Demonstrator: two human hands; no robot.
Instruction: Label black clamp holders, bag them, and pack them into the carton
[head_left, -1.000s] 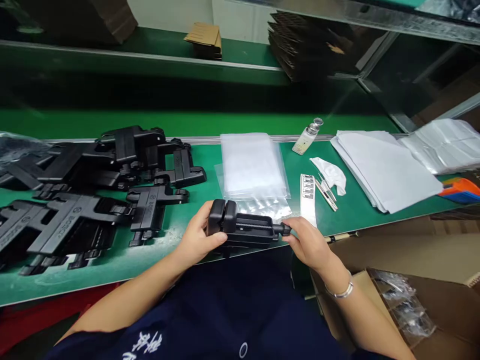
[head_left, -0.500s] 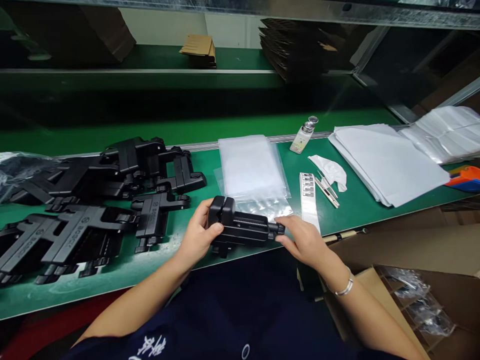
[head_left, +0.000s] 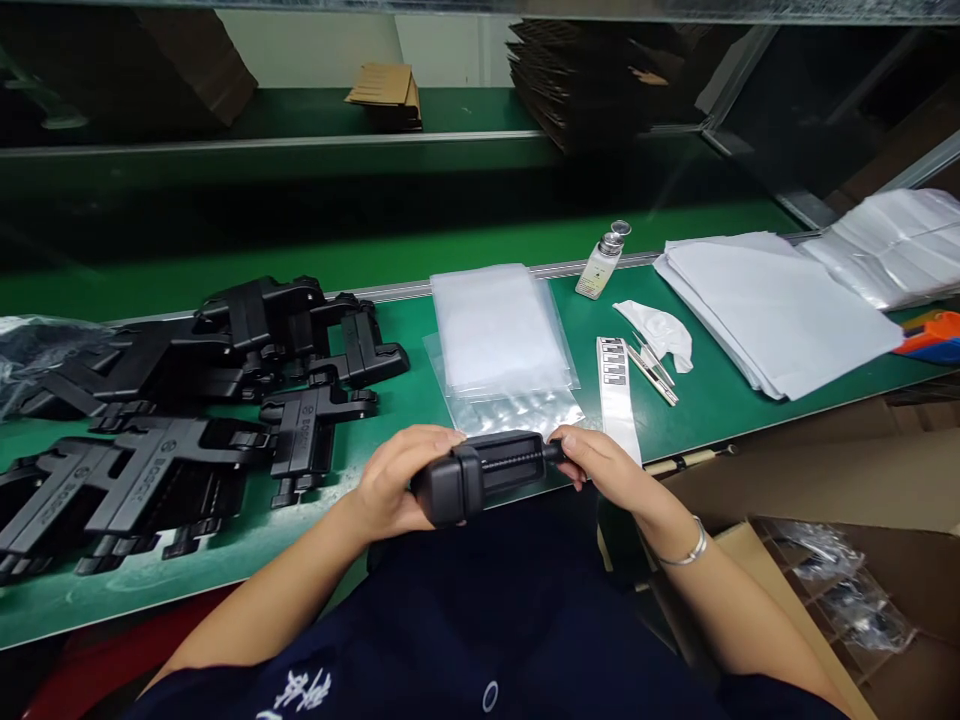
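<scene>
My left hand (head_left: 394,478) is wrapped around the blocky jaw end of a black screw clamp (head_left: 514,466), just over the bench's front edge. At the clamp's other end, the fingers of my right hand (head_left: 600,465) close on its small knob. The long slot in the body, with a threaded rod inside, faces up toward me. Beyond the clamp lies a stack of clear plastic bags (head_left: 504,335). More black clamps of the same look (head_left: 154,465) are grouped on the left, some with lettering on their bodies.
Right of the bags are a label strip (head_left: 615,390), tweezers and a thin tool (head_left: 654,375), crumpled white material (head_left: 664,330) and a pump bottle (head_left: 602,262). White sheets (head_left: 772,310) lie further right. An open carton (head_left: 817,620) with bagged items stands below the bench.
The clamp has been rolled in my hands so its slotted side shows, and its jaw end is now lower and closer to me. Both hands have shifted grip with it.
</scene>
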